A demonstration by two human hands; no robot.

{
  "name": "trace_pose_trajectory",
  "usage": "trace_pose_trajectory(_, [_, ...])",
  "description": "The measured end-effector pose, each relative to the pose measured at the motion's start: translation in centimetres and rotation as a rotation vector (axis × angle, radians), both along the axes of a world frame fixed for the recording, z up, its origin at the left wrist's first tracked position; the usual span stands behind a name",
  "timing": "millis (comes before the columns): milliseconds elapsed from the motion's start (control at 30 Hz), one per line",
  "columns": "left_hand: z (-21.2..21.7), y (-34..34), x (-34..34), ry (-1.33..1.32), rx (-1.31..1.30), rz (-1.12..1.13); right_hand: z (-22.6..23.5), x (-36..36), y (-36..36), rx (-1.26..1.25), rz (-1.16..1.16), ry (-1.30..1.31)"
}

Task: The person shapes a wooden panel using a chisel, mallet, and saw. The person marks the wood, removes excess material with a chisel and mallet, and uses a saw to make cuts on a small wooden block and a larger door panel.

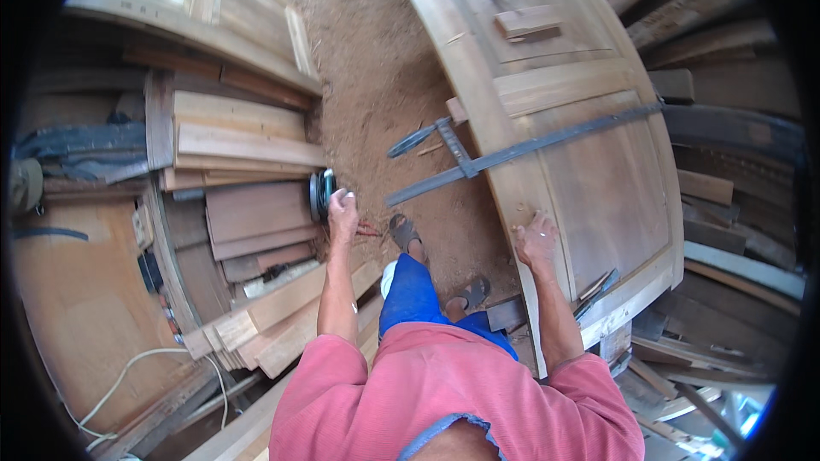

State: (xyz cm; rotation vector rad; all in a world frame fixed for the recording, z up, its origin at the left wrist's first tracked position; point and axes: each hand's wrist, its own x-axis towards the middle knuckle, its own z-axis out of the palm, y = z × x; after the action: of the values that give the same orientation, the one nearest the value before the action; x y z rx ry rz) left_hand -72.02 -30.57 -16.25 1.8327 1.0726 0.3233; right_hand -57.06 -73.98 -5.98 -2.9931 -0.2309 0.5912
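Note:
My left hand (343, 212) is closed on a green and black disc sander (322, 194), held off to my left beside the stacked boards. Its round pad faces those boards. On the right, my right hand (536, 239) rests on the near frame of a wooden panelled door (602, 196), with its fingers spread a little and nothing seen in them. Across the door lies a long metal bar clamp (547, 143), its jaw and handle hanging past the door's left edge. Slim dark tools (598, 292) lie on the door close to my right forearm.
A wood block (527, 24) sits on the door's far panel. Stacked boards (248, 145) fill shelves on the left, below another panelled door (205, 0). A pale cable (128, 367) runs at lower left. Loose timber (717, 179) crowds the right side. My feet stand on a dirt floor (359, 60).

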Motion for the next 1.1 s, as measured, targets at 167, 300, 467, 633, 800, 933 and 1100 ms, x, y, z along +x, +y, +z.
trace_pose_trajectory(167, [11.7, -4.6, 13.0, -0.013, 0.436, -0.476, 1.3, -0.5, 0.2, 0.076, -0.144, 0.053])
trace_pose_trajectory(300, [13.7, -7.6, 23.4, -0.204, 0.669, -0.825, 1.9, -1.4, 0.4, 0.07, -0.15, 0.048])
trace_pose_trajectory(467, [10.4, -10.9, 32.9, -0.046, 0.706, -1.172, 1.0, -2.4, 1.3, 0.065, -0.256, 0.021])
trace_pose_trajectory(633, [9.9, -12.5, 36.8, 0.14, 0.684, -1.278, 1.2, -1.7, 2.1, 0.091, -0.325, 0.017])
trace_pose_trajectory(800, [10.1, -12.7, 37.1, 0.131, 0.746, -1.271, 1.4, -1.2, 1.8, 0.141, -0.381, 0.06])
trace_pose_trajectory(933, [10.8, -12.4, 37.5, 0.201, 0.768, -1.297, 1.2, -1.1, 1.2, 0.178, -0.286, 0.011])
trace_pose_trajectory(1100, [11.6, -12.6, 37.8, 0.204, 0.794, -1.349, 2.0, -0.4, 1.9, 0.178, -0.391, 0.101])
